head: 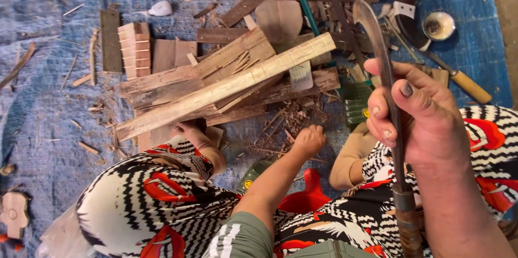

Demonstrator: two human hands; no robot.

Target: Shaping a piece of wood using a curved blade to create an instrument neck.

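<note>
A person sits cross-legged on a blue tarp (32, 107), working wood by hand. The right hand (415, 115) is clamped around the dark curved blade of a machete (384, 69), fingers wrapped near its middle, the bound handle pointing down toward five o'clock. The left hand (308, 140) is curled shut among the wood shavings (286, 123) at centre; whether it pinches a sliver cannot be made out. Judging by the litter, much splitting is already done: a long pale plank (226, 88) lies slanted from eight to two o'clock atop darker boards, and a stack of small cut pieces (135, 47) sits at ten o'clock. The plank looks freshly cleaved, rough-edged and light, and further trimming seems to remain.
</note>
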